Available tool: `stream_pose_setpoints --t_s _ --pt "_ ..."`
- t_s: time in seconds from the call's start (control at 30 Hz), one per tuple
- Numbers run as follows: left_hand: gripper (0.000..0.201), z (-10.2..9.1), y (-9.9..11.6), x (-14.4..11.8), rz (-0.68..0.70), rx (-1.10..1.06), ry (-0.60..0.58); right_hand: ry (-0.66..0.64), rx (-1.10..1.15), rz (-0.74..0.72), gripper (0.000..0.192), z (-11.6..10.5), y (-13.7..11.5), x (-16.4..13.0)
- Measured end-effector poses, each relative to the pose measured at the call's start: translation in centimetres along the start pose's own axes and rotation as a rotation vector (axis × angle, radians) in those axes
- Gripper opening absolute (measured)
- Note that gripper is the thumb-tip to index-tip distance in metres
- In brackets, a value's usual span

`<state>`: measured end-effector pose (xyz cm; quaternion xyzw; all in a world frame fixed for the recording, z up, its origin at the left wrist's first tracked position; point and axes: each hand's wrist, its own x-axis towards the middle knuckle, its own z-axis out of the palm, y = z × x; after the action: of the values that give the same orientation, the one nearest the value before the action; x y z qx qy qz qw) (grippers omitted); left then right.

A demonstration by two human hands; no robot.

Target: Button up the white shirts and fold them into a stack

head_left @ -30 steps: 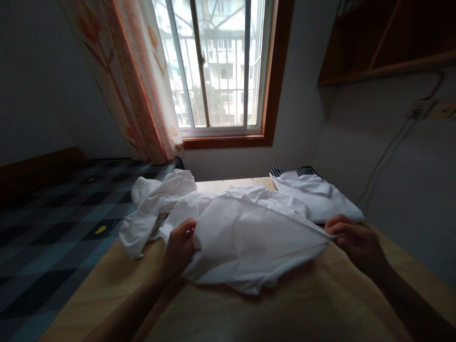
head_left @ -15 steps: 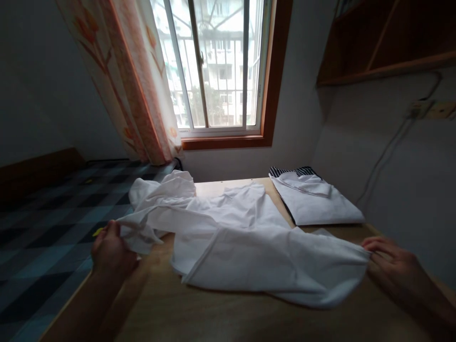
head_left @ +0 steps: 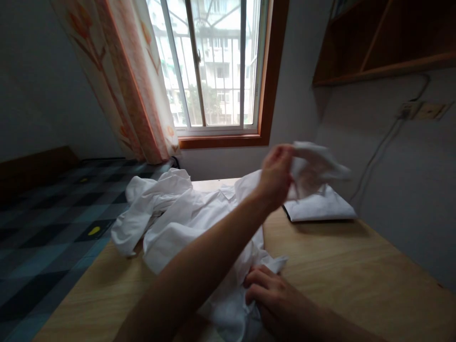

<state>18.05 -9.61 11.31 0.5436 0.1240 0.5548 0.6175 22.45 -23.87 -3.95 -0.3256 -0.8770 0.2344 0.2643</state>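
Note:
A crumpled white shirt (head_left: pixel 199 213) is spread over the wooden table in front of me. My left hand (head_left: pixel 277 173) is raised across to the right, closed on a loose end of the shirt that looks like a sleeve and is blurred by motion. Lower down, near the table's front, my right hand (head_left: pixel 265 290) has its fingers curled into the bunched white cloth. My left forearm covers part of the shirt's middle.
A folded white garment (head_left: pixel 320 208) with a dark edge lies at the table's back right. Left of the wooden table (head_left: pixel 359 266) is a bed with a checked cover (head_left: pixel 42 232). A window (head_left: pixel 221 71), a curtain (head_left: pixel 124 85) and a wall shelf (head_left: pixel 377 71) surround it.
My left hand has swung from the left side up and across to the right with the cloth. My right hand has moved left, toward the middle, and the shirt is more bunched.

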Motion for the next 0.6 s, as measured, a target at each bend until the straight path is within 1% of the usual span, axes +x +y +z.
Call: stream_pose_setpoints --t_s 0.03,0.07,0.1,0.13,0.17,0.2,0.23,0.27,0.33,0.37,0.4,0.43,0.47,0.5,0.53,0.6 --pt "0.033 2.1 -1.1 -1.0 -0.054 0.042 -0.203 -0.014 -0.034 -0.019 0.034 0.1 -0.1 0.4" --pt "0.034 3.5 -1.8 -2.3 -0.109 0.113 -0.426 -0.025 -0.061 -0.021 0.037 -0.1 -0.2 0.5" --pt "0.036 4.1 -2.3 -3.5 -0.136 0.198 -0.560 -0.030 -0.080 -0.015 0.039 -0.5 -0.1 0.3" --pt "0.039 3.9 -2.4 -4.7 -0.144 0.306 -0.659 -0.019 -0.096 -0.007 0.041 -1.0 0.1 -0.2" --pt "0.040 3.0 -2.3 -5.8 -0.140 0.432 -0.715 0.021 -0.116 0.000 0.042 -1.6 0.5 -0.9" --pt "0.038 1.5 -2.0 -6.6 -0.129 0.575 -0.728 0.083 -0.144 0.011 0.042 -2.3 1.0 -1.7" --pt "0.035 -0.5 -1.5 -7.2 -0.124 0.729 -0.711 0.165 -0.182 0.028 0.041 -3.0 1.7 -2.5" --pt "0.032 -2.9 -0.9 -7.7 -0.134 0.887 -0.661 0.266 -0.230 0.053 0.038 -3.8 2.7 -3.4" --pt "0.032 -8.0 0.3 -8.5 -0.176 1.191 -0.473 0.484 -0.361 0.143 0.031 -5.4 5.1 -4.8" --pt "0.032 -10.5 1.0 -9.0 -0.214 1.319 -0.378 0.568 -0.433 0.208 0.030 -6.0 6.5 -5.3" --pt "0.032 -12.8 1.6 -9.6 -0.250 1.422 -0.302 0.620 -0.500 0.281 0.032 -6.5 7.9 -5.8" --pt "0.031 -14.9 2.2 -10.3 -0.277 1.506 -0.221 0.630 -0.548 0.354 0.038 -6.8 9.3 -6.1" --pt "0.030 -16.7 2.7 -11.0 -0.312 1.564 -0.150 0.604 -0.574 0.420 0.046 -6.9 10.6 -6.3" --pt "0.029 -18.2 3.2 -11.9 -0.354 1.596 -0.100 0.552 -0.584 0.477 0.053 -6.7 11.8 -6.5" --pt "0.028 -19.4 3.6 -12.7 -0.390 1.616 -0.080 0.493 -0.588 0.523 0.060 -6.4 12.7 -6.5" --pt "0.027 -20.7 3.9 -14.3 -0.443 1.624 -0.131 0.411 -0.598 0.592 0.065 -5.3 13.8 -6.5"
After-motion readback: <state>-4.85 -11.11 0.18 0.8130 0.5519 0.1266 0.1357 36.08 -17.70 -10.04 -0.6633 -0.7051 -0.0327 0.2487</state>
